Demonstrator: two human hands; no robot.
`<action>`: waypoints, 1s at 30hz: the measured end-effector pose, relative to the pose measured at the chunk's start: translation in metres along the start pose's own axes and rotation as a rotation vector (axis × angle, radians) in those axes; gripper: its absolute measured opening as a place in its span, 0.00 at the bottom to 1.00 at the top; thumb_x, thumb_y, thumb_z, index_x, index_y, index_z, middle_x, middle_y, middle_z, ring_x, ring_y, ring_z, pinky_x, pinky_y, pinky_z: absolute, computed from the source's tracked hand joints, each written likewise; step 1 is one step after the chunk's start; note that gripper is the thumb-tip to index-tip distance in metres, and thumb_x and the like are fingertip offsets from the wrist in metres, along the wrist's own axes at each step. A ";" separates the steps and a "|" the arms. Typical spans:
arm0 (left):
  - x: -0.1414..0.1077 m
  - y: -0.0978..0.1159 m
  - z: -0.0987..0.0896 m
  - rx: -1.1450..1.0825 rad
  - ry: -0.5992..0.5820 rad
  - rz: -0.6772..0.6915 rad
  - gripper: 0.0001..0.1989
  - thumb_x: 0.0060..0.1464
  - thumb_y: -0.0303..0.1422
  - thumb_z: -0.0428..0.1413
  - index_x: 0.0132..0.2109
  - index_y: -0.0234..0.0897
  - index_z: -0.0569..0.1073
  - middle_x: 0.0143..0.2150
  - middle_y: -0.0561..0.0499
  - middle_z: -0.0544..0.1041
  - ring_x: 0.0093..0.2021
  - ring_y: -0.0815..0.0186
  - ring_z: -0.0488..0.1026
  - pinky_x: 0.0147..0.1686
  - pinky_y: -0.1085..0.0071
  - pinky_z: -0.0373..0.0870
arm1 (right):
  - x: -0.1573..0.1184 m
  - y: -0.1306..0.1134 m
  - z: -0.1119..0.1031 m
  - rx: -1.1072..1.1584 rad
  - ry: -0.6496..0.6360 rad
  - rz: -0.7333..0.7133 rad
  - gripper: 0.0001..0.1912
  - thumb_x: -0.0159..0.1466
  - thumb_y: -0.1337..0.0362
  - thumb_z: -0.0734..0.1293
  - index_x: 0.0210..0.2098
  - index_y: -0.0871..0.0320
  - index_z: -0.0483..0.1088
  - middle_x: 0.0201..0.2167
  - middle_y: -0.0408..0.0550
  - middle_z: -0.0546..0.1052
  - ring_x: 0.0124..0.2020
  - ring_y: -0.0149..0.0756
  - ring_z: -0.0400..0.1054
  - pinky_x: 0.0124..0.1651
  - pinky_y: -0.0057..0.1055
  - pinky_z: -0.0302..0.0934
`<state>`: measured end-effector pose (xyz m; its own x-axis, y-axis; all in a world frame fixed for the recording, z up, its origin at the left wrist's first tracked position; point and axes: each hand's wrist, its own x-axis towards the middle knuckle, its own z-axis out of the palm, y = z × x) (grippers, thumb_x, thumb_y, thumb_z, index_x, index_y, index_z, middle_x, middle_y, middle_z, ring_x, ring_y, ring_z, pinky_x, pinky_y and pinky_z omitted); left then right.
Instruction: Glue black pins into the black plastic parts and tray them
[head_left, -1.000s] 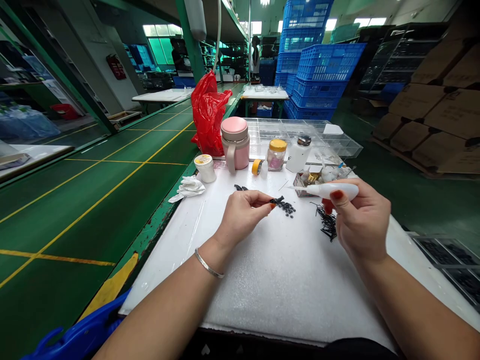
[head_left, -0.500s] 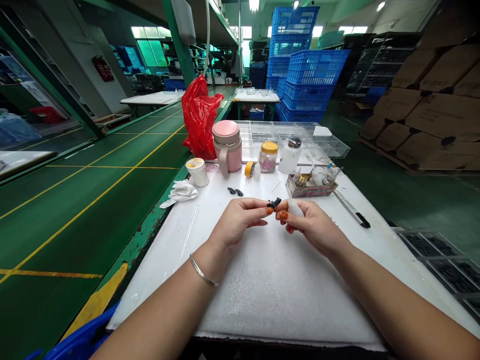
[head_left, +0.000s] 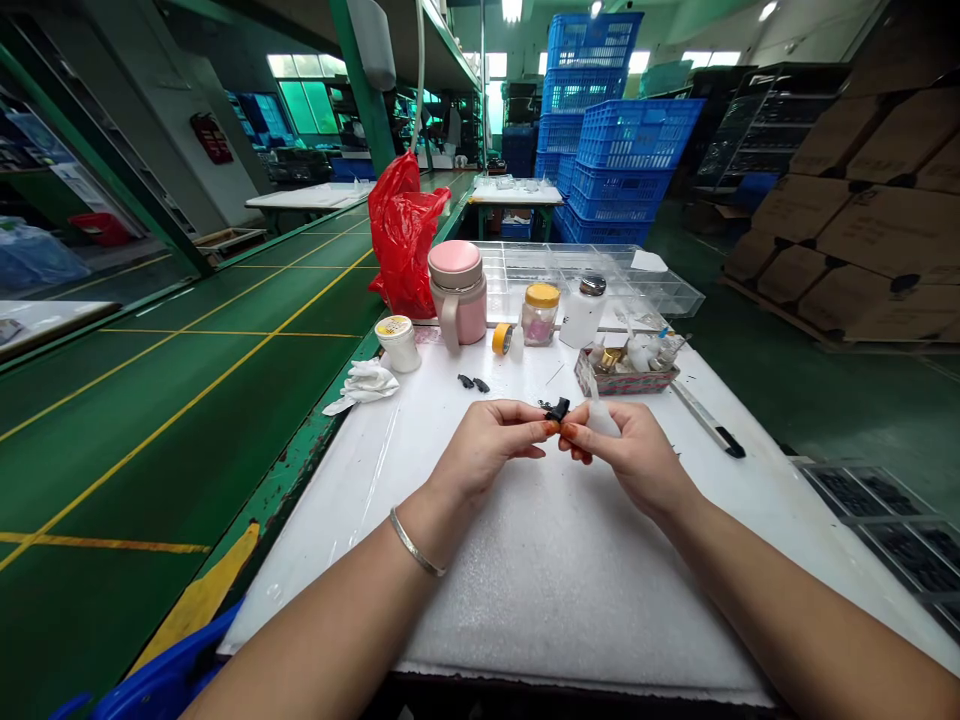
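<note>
Between my fingertips is a small black part (head_left: 557, 409), too small to name, above the white foam-covered table (head_left: 540, 590). My left hand (head_left: 495, 445) pinches it from the left. My right hand (head_left: 626, 445) has its thumb and fingers close against the same part, and a translucent white squeeze bottle (head_left: 601, 416) with a thin nozzle pointing up is tucked in that hand. Two similar small black pieces (head_left: 473, 383) lie on the table beyond my left hand. A thin needle-like piece (head_left: 555, 373) lies near them.
Behind stand a pink mug (head_left: 457, 295), a yellow tape roll (head_left: 502, 339), a yellow-lidded jar (head_left: 540, 314) and a white bottle (head_left: 582, 315). A box of small bottles (head_left: 630, 380) and a cutter knife (head_left: 709, 418) are at right; white gloves (head_left: 364, 383) lie at left. A green conveyor (head_left: 225, 390) runs alongside.
The black part has turned between my fingers, and my hands have drawn closer together. The squeeze bottle in my right hand has tipped so its nozzle now shows pointing up.
</note>
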<state>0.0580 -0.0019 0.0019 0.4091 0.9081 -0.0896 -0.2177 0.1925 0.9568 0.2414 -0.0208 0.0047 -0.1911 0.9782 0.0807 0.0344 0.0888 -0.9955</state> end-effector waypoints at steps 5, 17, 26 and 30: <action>0.000 0.001 0.001 0.062 0.005 0.021 0.13 0.45 0.37 0.68 0.34 0.31 0.81 0.32 0.46 0.78 0.36 0.65 0.73 0.36 0.73 0.69 | 0.002 0.004 -0.001 0.036 -0.060 0.024 0.16 0.57 0.53 0.74 0.28 0.60 0.74 0.26 0.48 0.77 0.26 0.31 0.65 0.29 0.28 0.60; 0.002 -0.002 -0.001 0.034 -0.016 -0.002 0.14 0.42 0.37 0.70 0.34 0.31 0.81 0.34 0.45 0.78 0.36 0.66 0.72 0.36 0.73 0.69 | -0.004 -0.007 0.005 -0.298 0.140 -0.163 0.16 0.58 0.52 0.74 0.28 0.59 0.73 0.22 0.44 0.74 0.25 0.33 0.66 0.30 0.30 0.60; 0.002 0.004 -0.007 0.050 0.029 0.033 0.15 0.40 0.37 0.71 0.33 0.32 0.80 0.35 0.47 0.78 0.36 0.67 0.72 0.34 0.74 0.70 | -0.001 -0.002 -0.001 -0.105 0.109 -0.124 0.17 0.55 0.51 0.76 0.27 0.59 0.74 0.23 0.47 0.76 0.25 0.34 0.67 0.27 0.30 0.62; 0.003 0.018 -0.023 -0.005 0.193 0.118 0.15 0.39 0.37 0.71 0.33 0.33 0.79 0.36 0.48 0.77 0.36 0.68 0.72 0.34 0.75 0.72 | 0.001 0.004 -0.006 0.008 0.103 -0.081 0.15 0.55 0.55 0.77 0.28 0.59 0.73 0.26 0.47 0.77 0.26 0.33 0.69 0.27 0.28 0.63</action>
<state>0.0347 0.0127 0.0120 0.2031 0.9787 -0.0287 -0.2590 0.0820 0.9624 0.2471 -0.0184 0.0008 -0.0908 0.9821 0.1648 0.0154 0.1668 -0.9859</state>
